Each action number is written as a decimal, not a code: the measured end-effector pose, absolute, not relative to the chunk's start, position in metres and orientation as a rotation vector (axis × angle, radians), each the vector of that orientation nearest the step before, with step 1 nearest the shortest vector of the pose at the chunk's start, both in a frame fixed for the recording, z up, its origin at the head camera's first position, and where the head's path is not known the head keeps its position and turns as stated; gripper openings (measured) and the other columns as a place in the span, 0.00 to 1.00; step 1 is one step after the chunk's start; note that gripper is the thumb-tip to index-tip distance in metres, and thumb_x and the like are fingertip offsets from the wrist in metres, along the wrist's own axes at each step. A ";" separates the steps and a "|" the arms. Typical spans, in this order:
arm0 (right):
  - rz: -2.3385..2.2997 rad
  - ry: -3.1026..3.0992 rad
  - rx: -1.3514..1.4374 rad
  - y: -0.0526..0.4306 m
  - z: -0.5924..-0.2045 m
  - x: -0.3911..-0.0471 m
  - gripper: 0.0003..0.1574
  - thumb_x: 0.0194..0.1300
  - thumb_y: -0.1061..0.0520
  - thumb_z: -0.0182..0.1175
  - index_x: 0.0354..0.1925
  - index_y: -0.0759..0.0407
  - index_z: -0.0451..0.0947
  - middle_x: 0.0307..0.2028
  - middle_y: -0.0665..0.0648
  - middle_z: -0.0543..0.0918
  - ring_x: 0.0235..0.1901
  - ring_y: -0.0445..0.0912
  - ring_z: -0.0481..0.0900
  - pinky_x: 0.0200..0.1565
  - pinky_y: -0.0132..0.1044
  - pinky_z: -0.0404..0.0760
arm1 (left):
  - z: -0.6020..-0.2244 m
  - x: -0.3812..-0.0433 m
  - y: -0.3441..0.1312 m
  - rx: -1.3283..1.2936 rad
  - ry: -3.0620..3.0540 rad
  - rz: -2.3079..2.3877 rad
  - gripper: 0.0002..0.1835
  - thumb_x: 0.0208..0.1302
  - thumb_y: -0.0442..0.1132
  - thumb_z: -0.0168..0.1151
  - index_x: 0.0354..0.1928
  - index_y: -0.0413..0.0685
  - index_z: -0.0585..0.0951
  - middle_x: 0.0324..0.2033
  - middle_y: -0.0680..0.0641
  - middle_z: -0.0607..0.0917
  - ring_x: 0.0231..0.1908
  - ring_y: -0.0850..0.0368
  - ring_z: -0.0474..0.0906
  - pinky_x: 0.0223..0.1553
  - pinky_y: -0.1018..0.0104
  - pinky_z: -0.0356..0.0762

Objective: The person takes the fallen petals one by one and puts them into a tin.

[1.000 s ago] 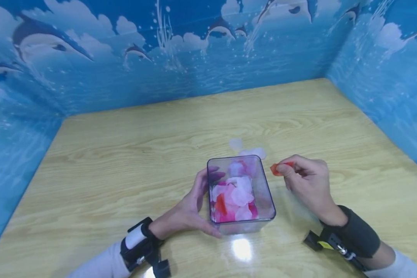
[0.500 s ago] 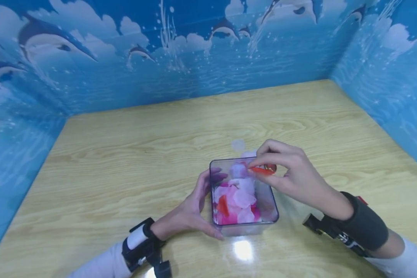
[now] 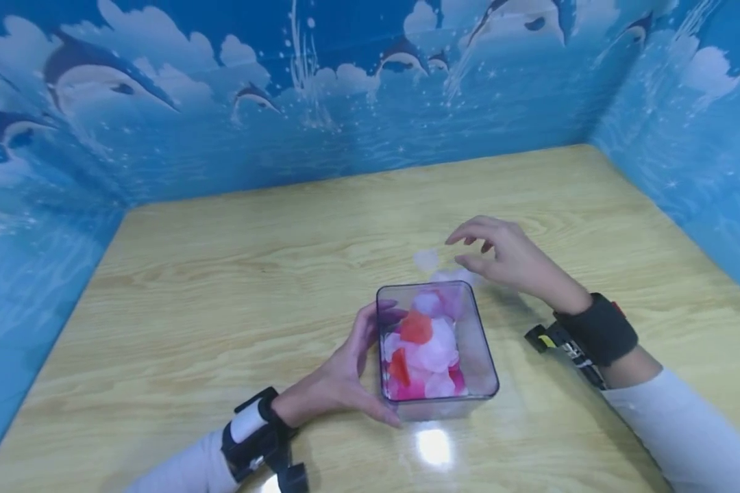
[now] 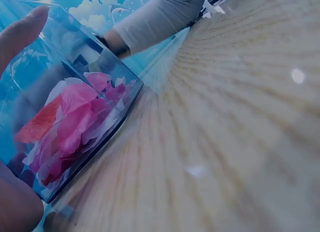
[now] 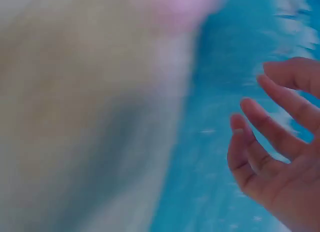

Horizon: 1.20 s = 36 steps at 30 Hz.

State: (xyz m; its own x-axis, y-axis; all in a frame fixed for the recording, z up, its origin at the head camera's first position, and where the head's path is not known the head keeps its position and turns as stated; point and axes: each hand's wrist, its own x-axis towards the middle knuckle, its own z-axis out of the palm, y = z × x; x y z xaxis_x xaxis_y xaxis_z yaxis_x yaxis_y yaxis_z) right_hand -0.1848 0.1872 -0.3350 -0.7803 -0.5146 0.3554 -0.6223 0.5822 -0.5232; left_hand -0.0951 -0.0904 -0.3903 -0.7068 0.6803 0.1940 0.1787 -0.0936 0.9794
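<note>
A clear plastic box with a dark rim stands on the wooden table, holding pink, white and red artificial petals. One red petal lies on top of the pile. My left hand grips the box from its left side, fingers along the wall and thumb at the near corner. In the left wrist view, pink petals show through the box wall. My right hand hovers beyond the box's far right corner, fingers loosely bent and holding nothing. Close by it lie pale petals on the table, partly hidden behind the box.
A separate pale petal lies a little farther back on the table. Blue dolphin-printed walls border the table at the back and both sides. Wrist straps with cameras sit on both forearms.
My right hand carried a red petal leftward over the box and let it go onto the pile, then moved back toward the loose petals. My left hand keeps its hold.
</note>
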 end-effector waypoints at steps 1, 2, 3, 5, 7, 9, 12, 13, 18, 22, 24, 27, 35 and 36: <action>0.942 -2.725 0.965 0.187 -0.342 -0.190 0.16 0.58 0.61 0.61 0.46 0.62 0.79 0.48 0.62 0.79 0.47 0.52 0.73 0.42 0.51 0.80 | -0.391 -0.095 -0.091 0.938 1.817 1.857 0.68 0.23 0.23 0.76 0.69 0.48 0.45 0.67 0.43 0.57 0.66 0.55 0.49 0.69 0.43 0.39; 0.906 -2.784 0.991 0.185 -0.348 -0.193 0.17 0.60 0.61 0.59 0.48 0.64 0.79 0.51 0.66 0.76 0.51 0.56 0.71 0.47 0.55 0.77 | -0.390 -0.095 -0.092 0.943 1.820 1.856 0.68 0.23 0.23 0.76 0.69 0.48 0.45 0.67 0.44 0.57 0.66 0.55 0.50 0.69 0.44 0.40; 0.878 -2.832 1.025 0.183 -0.352 -0.196 0.19 0.62 0.59 0.58 0.50 0.65 0.78 0.55 0.68 0.73 0.56 0.60 0.66 0.53 0.59 0.72 | -0.390 -0.095 -0.093 0.941 1.825 1.853 0.67 0.24 0.23 0.76 0.69 0.49 0.45 0.67 0.44 0.58 0.66 0.55 0.50 0.69 0.44 0.41; 0.807 -2.891 1.108 0.179 -0.357 -0.196 0.22 0.65 0.57 0.55 0.55 0.66 0.74 0.61 0.72 0.67 0.61 0.65 0.56 0.60 0.65 0.60 | -0.391 -0.095 -0.093 0.941 1.826 1.853 0.67 0.24 0.24 0.76 0.69 0.51 0.46 0.67 0.45 0.58 0.66 0.55 0.51 0.69 0.45 0.42; 0.717 -2.940 1.172 0.176 -0.359 -0.194 0.25 0.67 0.56 0.52 0.59 0.64 0.71 0.65 0.72 0.61 0.64 0.67 0.47 0.60 0.71 0.50 | -0.392 -0.095 -0.094 0.947 1.829 1.854 0.67 0.23 0.24 0.77 0.69 0.52 0.46 0.67 0.45 0.59 0.66 0.55 0.51 0.69 0.45 0.42; 0.636 -3.007 1.202 0.173 -0.360 -0.191 0.27 0.67 0.56 0.49 0.63 0.61 0.67 0.68 0.70 0.55 0.65 0.68 0.39 0.59 0.75 0.44 | -0.392 -0.095 -0.095 0.948 1.833 1.853 0.67 0.23 0.24 0.77 0.69 0.53 0.46 0.67 0.46 0.59 0.65 0.55 0.52 0.69 0.44 0.43; 0.573 -3.148 1.174 0.172 -0.362 -0.187 0.32 0.67 0.50 0.49 0.67 0.55 0.61 0.70 0.67 0.48 0.66 0.67 0.32 0.59 0.76 0.41 | -0.393 -0.096 -0.095 0.955 1.842 1.849 0.68 0.23 0.25 0.77 0.69 0.53 0.46 0.67 0.47 0.59 0.65 0.55 0.52 0.69 0.45 0.44; 0.560 -3.190 1.147 0.172 -0.362 -0.187 0.36 0.66 0.46 0.51 0.68 0.54 0.59 0.71 0.66 0.46 0.66 0.66 0.30 0.59 0.75 0.39 | -0.393 -0.096 -0.095 0.956 1.847 1.846 0.68 0.23 0.25 0.77 0.69 0.54 0.47 0.67 0.47 0.59 0.65 0.55 0.52 0.69 0.45 0.44; 0.463 -3.244 1.104 0.174 -0.364 -0.187 0.54 0.58 0.34 0.55 0.71 0.59 0.48 0.72 0.64 0.45 0.66 0.65 0.33 0.63 0.69 0.39 | -0.392 -0.096 -0.095 0.946 1.870 1.832 0.68 0.23 0.26 0.78 0.69 0.53 0.46 0.67 0.46 0.59 0.65 0.56 0.52 0.68 0.45 0.44; 0.477 -3.205 1.075 0.174 -0.364 -0.188 0.47 0.63 0.44 0.54 0.70 0.65 0.49 0.70 0.65 0.50 0.66 0.65 0.39 0.64 0.68 0.44 | -0.391 -0.096 -0.094 0.949 1.877 1.830 0.68 0.23 0.26 0.78 0.69 0.51 0.46 0.67 0.43 0.58 0.66 0.56 0.51 0.69 0.45 0.43; 0.563 -3.141 1.043 0.175 -0.361 -0.187 0.41 0.66 0.50 0.52 0.68 0.69 0.52 0.68 0.68 0.55 0.65 0.65 0.45 0.64 0.66 0.48 | -0.390 -0.096 -0.093 0.952 1.875 1.830 0.68 0.22 0.26 0.78 0.69 0.51 0.46 0.67 0.43 0.58 0.66 0.56 0.51 0.69 0.46 0.44; 0.735 -2.928 0.957 0.175 -0.357 -0.181 0.34 0.64 0.54 0.56 0.63 0.71 0.63 0.61 0.71 0.66 0.61 0.62 0.58 0.60 0.63 0.62 | -0.389 -0.096 -0.093 0.972 1.884 1.833 0.69 0.21 0.25 0.78 0.69 0.50 0.46 0.67 0.42 0.58 0.66 0.55 0.51 0.69 0.45 0.44; 1.073 -2.344 0.737 0.187 -0.355 -0.125 0.20 0.51 0.71 0.63 0.46 0.65 0.80 0.41 0.59 0.84 0.39 0.42 0.78 0.40 0.29 0.79 | -0.393 -0.097 -0.094 0.958 1.877 1.825 0.69 0.23 0.27 0.78 0.70 0.49 0.45 0.67 0.44 0.57 0.66 0.56 0.51 0.69 0.46 0.43; 1.094 -2.289 0.721 0.187 -0.355 -0.118 0.20 0.50 0.73 0.63 0.45 0.65 0.81 0.40 0.59 0.85 0.37 0.41 0.78 0.40 0.26 0.78 | -0.393 -0.097 -0.095 0.954 1.877 1.828 0.69 0.23 0.27 0.78 0.70 0.49 0.45 0.68 0.43 0.57 0.66 0.56 0.50 0.69 0.45 0.42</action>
State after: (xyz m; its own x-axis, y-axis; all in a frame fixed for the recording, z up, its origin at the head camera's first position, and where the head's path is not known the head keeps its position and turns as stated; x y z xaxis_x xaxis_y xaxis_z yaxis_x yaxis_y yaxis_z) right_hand -0.1183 0.1868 -0.3546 -0.7355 -0.2449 0.6318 -0.6454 0.5370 -0.5432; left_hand -0.0969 -0.0948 -0.3932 -0.7114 0.6733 0.2015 0.2195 -0.0595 0.9738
